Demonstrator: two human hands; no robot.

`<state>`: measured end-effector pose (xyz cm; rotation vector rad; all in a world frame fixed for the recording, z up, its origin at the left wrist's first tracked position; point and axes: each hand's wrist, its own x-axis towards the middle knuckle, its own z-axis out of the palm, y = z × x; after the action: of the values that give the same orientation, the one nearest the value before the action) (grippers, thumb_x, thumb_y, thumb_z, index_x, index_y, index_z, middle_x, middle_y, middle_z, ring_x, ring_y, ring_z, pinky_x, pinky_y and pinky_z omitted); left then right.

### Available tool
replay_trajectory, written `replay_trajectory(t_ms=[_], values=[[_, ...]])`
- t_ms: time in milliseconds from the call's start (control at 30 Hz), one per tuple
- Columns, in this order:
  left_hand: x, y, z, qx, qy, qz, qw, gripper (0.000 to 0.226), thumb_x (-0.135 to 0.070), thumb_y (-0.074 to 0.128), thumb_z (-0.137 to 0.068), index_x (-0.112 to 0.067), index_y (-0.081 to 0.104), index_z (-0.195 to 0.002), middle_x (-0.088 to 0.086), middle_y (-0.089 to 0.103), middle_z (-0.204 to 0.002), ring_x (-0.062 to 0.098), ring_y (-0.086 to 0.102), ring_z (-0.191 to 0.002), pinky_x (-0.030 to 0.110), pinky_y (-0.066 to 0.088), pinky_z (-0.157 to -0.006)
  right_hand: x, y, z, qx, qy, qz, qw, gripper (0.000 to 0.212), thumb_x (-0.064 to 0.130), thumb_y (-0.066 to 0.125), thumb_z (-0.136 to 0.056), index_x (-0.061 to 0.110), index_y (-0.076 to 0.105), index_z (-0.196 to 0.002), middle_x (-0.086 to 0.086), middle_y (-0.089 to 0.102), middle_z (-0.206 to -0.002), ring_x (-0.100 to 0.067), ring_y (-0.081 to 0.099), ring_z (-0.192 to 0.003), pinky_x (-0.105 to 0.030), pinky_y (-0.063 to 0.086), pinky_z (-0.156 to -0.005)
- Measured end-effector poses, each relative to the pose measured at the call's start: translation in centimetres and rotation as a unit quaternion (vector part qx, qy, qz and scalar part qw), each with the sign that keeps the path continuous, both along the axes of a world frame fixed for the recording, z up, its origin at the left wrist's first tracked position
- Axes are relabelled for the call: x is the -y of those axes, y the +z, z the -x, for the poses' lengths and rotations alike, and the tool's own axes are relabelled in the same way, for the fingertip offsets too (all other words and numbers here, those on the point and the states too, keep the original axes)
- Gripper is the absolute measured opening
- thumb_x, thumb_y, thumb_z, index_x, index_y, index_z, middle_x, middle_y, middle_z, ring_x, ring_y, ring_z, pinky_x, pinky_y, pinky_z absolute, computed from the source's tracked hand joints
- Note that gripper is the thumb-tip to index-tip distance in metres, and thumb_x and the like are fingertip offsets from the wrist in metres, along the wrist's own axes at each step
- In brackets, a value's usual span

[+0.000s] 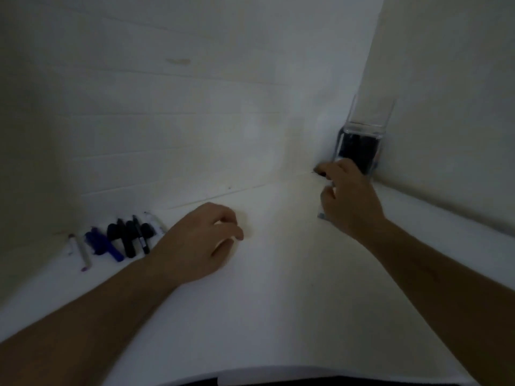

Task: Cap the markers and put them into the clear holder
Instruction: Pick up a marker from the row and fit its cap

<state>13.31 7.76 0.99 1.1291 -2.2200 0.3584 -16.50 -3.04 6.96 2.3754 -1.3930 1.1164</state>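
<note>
1. While both bare arms reached over the white table (pixel 278 288), a loose row of markers (pixel 122 239) lay at its far left edge, near the wall; about six or seven could be made out, though blur kept the count uncertain.
2. Among them were roughly three black markers (pixel 129 238), one blue marker (pixel 104 245), and a pale thin marker (pixel 82 252) with a purple tip lying farthest left.
3. Their long axes ran roughly parallel, from the wall toward the near-left table edge; which ends were capped could not be told.
4. One clear holder (pixel 362 135) stood upright in the far right corner where the two walls met.
5. Dark, upright markers filled its lower part; their number could not be read.
6. The right hand (pixel 351 196) was just in front of the holder, fingers curled around a marker (pixel 323 190) whose dark end (pixel 319 171) showed above the knuckles and whose pale end showed below the hand, so it stood nearly upright.
7. The left hand (pixel 200 240) rested on the table between the row and the holder, fingers loosely curled; whether it pinched anything could not be told.
</note>
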Motion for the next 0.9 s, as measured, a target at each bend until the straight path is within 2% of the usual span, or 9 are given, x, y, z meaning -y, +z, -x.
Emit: replay_trajectory(t_ms=[133, 300, 400, 467, 600, 667, 767, 833, 900], values=[[-0.1, 2.2, -3.4, -0.058, 0.115, 0.025, 0.991, 0.02, -0.01, 0.064, -0.087, -0.022, 0.074, -0.1, 0.001, 0.064, -0.107, 0.024, 0.059, -0.101, 0.034, 0.047, -0.086, -2.0, -3.0, -6.3, 0.005, 0.092, -0.101, 0.991, 0.048, 0.008, 0.057, -0.088, 0.029, 0.058, -0.131, 0.013, 0.048, -0.11, 0.004, 0.044, -0.078, -0.02, 0.036, -0.084], [-0.8, 4.0, -8.1, -0.14, 0.285, 0.051, 0.947, 0.025, -0.008, 0.058, -0.089, -0.023, 0.073, -0.102, 0.0, 0.062, -0.108, 0.024, 0.056, -0.103, 0.034, 0.044, -0.09, -3.5, -5.2, -14.6, -0.026, 0.236, -0.148, 0.96, 0.042, 0.011, 0.06, -0.09, 0.022, 0.063, -0.131, 0.001, 0.063, -0.121, 0.0, 0.046, -0.086, -0.022, 0.046, -0.092], [-1.0, 4.1, -10.1, -0.197, 0.366, 0.054, 0.908, 0.031, -0.01, 0.052, -0.085, -0.028, 0.071, -0.103, -0.002, 0.062, -0.11, 0.024, 0.06, -0.099, 0.037, 0.051, -0.088, -4.8, -5.5, -18.9, -0.039, 0.317, -0.157, 0.935, 0.035, 0.021, 0.061, -0.094, 0.025, 0.064, -0.129, -0.002, 0.061, -0.121, -0.004, 0.049, -0.089, -0.02, 0.042, -0.088], [-1.0, 4.0, -10.7, -0.215, 0.388, 0.049, 0.895, 0.035, -0.01, 0.051, -0.082, -0.03, 0.069, -0.104, -0.002, 0.062, -0.111, 0.024, 0.06, -0.097, 0.04, 0.052, -0.086, -5.2, -5.9, -21.1, -0.057, 0.337, -0.169, 0.924, 0.029, 0.026, 0.06, -0.095, 0.029, 0.068, -0.123, -0.004, 0.059, -0.114, -0.013, 0.056, -0.09, -0.025, 0.046, -0.085], [-0.6, 3.4, -10.3, -0.224, 0.397, 0.028, 0.89, 0.04, -0.008, 0.049, -0.077, -0.031, 0.068, -0.104, -0.004, 0.062, -0.107, 0.026, 0.058, -0.098, 0.043, 0.053, -0.082, -4.9, -6.8, -23.1, -0.101, 0.311, -0.147, 0.934, 0.022, 0.028, 0.056, -0.095, 0.024, 0.075, -0.105, -0.014, 0.059, -0.098, -0.031, 0.06, -0.086, -0.037, 0.051, -0.08], [-0.4, 3.3, -10.1, -0.23, 0.399, 0.027, 0.887, 0.041, -0.007, 0.049, -0.076, -0.032, 0.067, -0.103, -0.005, 0.061, -0.106, 0.025, 0.058, -0.098, 0.043, 0.053, -0.082, -4.5, -7.1, -23.0, -0.141, 0.288, -0.119, 0.94, 0.028, 0.033, 0.051, -0.099, 0.018, 0.074, -0.101, -0.013, 0.057, -0.093, -0.033, 0.058, -0.086, -0.037, 0.048, -0.078], [-0.3, 3.3, -10.0, -0.233, 0.407, 0.026, 0.883, 0.043, -0.006, 0.048, -0.077, -0.033, 0.067, -0.103, -0.007, 0.061, -0.107, 0.024, 0.056, -0.1, 0.04, 0.051, -0.083, -3.9, -6.4, -21.3, -0.173, 0.213, -0.152, 0.949, 0.04, 0.05, 0.041, -0.1, 0.028, 0.064, -0.124, -0.003, 0.044, -0.091, -0.029, 0.056, -0.092, -0.035, 0.045, -0.076], [-0.4, 3.0, -9.9, -0.224, 0.407, 0.012, 0.886, 0.043, -0.004, 0.047, -0.079, -0.033, 0.067, -0.103, -0.006, 0.061, -0.107, 0.023, 0.054, -0.103, 0.037, 0.048, -0.084, -2.9, -6.0, -18.9, -0.197, 0.138, -0.162, 0.957, 0.045, 0.057, 0.037, -0.098, 0.036, 0.055, -0.133, -0.007, 0.054, -0.101, -0.03, 0.06, -0.098, -0.038, 0.048, -0.08], [-0.4, 3.0, -9.7, -0.202, 0.416, -0.022, 0.886, 0.04, -0.008, 0.047, -0.082, -0.034, 0.068, -0.104, -0.005, 0.062, -0.107, 0.024, 0.051, -0.105, 0.036, 0.045, -0.086, -1.8, -6.1, -15.8, -0.204, 0.072, -0.155, 0.964, 0.046, 0.06, 0.037, -0.096, 0.033, 0.057, -0.128, -0.008, 0.065, -0.109, -0.032, 0.065, -0.102, -0.04, 0.052, -0.082]])
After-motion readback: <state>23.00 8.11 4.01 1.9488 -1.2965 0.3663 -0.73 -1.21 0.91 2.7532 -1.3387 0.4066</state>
